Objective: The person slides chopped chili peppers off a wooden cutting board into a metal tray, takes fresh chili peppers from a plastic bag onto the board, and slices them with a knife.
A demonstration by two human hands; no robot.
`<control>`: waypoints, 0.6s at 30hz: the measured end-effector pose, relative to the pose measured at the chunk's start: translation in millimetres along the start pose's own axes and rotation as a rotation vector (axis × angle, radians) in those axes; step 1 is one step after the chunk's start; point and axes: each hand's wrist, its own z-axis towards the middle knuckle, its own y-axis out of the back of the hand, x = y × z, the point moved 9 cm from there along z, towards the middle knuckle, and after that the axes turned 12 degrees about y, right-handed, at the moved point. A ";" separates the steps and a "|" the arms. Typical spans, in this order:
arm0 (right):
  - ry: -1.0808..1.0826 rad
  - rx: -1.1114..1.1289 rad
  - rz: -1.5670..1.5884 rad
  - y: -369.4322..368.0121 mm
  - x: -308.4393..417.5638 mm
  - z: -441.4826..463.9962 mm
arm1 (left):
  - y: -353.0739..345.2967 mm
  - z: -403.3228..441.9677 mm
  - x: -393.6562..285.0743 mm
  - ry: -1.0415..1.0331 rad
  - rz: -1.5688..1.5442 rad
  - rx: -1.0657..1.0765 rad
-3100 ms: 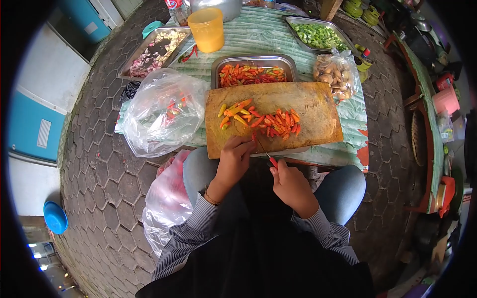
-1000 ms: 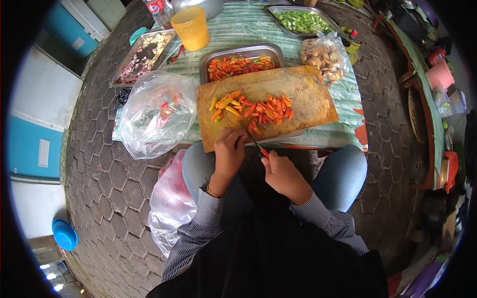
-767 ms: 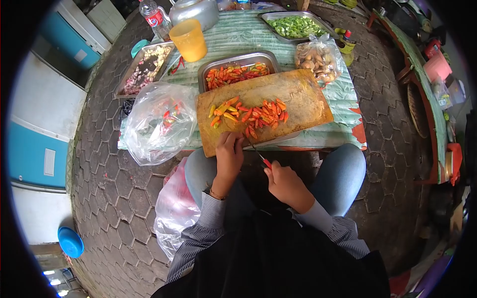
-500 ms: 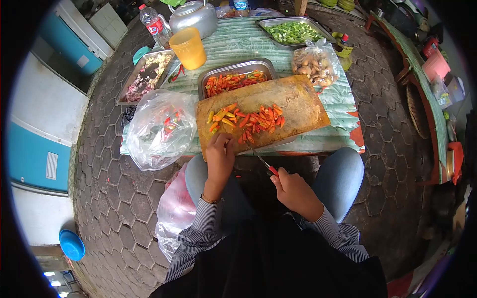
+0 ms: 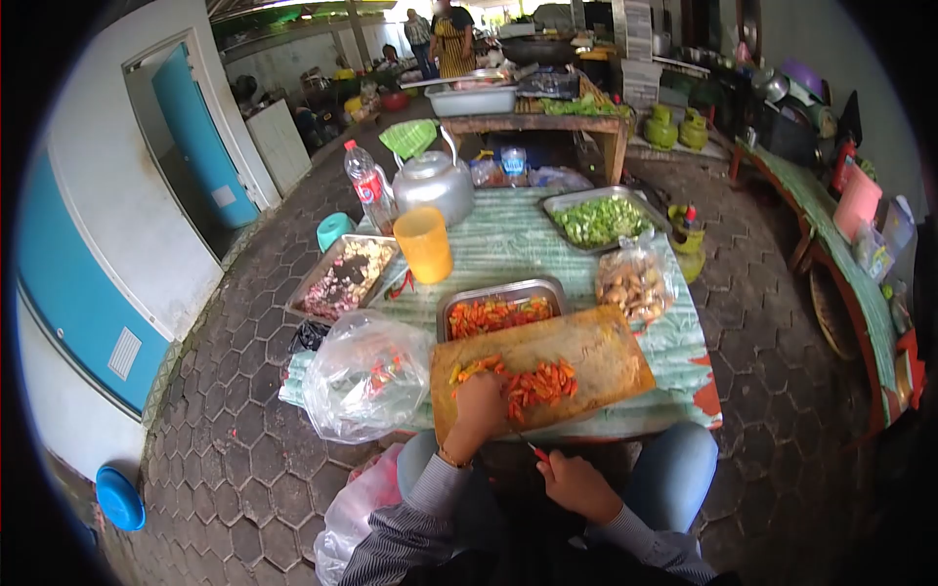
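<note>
A wooden cutting board (image 5: 606,361) lies tilted on the near edge of the low table, its far edge by a metal tray of chilies (image 5: 498,314). Cut red chilies (image 5: 543,385) are heaped mid-board, with orange and yellow whole ones (image 5: 477,367) to their left. My left hand (image 5: 481,405) reaches over the board at these chilies, fingers curled; what they pinch is hidden. My right hand (image 5: 581,485) is closed around the red handle of a knife (image 5: 535,450), in front of the board's near edge. The blade points toward the board near my left hand.
Left of the board sits a clear plastic bag (image 5: 362,381) with some chilies. Behind stand an orange cup (image 5: 423,246), a kettle (image 5: 435,190), a bottle (image 5: 368,184) and a tray of chopped onions (image 5: 332,283). A bag of mushrooms (image 5: 635,286) and a tray of green slices (image 5: 601,221) are right.
The view has tilted up, showing another table and people at the back. My left hand has moved forward onto the chilies. My right hand still grips the knife.
</note>
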 end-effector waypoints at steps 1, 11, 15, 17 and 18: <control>-0.005 0.017 0.015 -1.9 -0.4 0.9 | -3.0 0.8 4.2 0.021 -0.015 0.018; -0.038 0.060 0.000 -5.3 -3.5 4.7 | 2.9 -10.0 3.6 -0.013 -0.056 -0.022; -0.056 0.070 0.002 -2.8 -1.5 2.1 | 3.9 -9.0 -5.1 -0.002 -0.032 0.009; -0.056 0.072 -0.002 -1.1 0.2 1.8 | 8.1 -8.6 -6.8 0.050 -0.030 0.016; -0.057 0.074 0.000 -0.9 0.9 1.6 | 8.7 -9.4 -7.1 0.052 -0.029 0.019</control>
